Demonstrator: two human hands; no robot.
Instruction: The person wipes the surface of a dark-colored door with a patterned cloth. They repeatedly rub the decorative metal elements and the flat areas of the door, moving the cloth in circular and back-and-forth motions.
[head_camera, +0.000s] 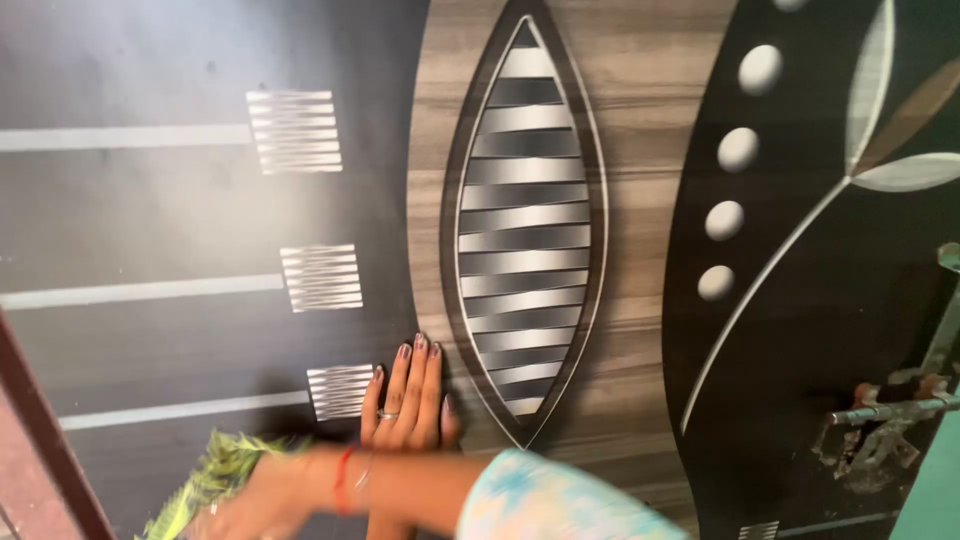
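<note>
My sleeve: a light blue, soft cloth sleeve (540, 505) is closest to me, at 6 o'clock.
My right hand: my right hand (250, 508) reaches across to 7 o'clock, with a red thread at the wrist. It is blurry, so I cannot tell if the fingers are closed.
Leaves: the bunch of thin green leaves (215, 478) is right at that hand, touching it, low at 7 o'clock.
My left hand: my left hand (408, 398) lies flat and wide open on the door, fingers together and pointing to 12 o'clock. It has a silver ring on one finger and holds nothing.
Door: the big dark grey and brown wooden door (640, 120) fills almost all I see.
Oval: the pointed oval with shiny silver stripes (525, 220) is just beside my left fingertips, at 1 o'clock from them.
Stripe patches: small white striped squares (322, 278) sit at 10 o'clock from that hand.
Latch: a rusty metal latch (890, 410) is far off at 3 o'clock.
White dots: round white dots (738, 150) are far up at 2 o'clock.
How far along: the leaves are down by my hand. I see none up on the door.
</note>
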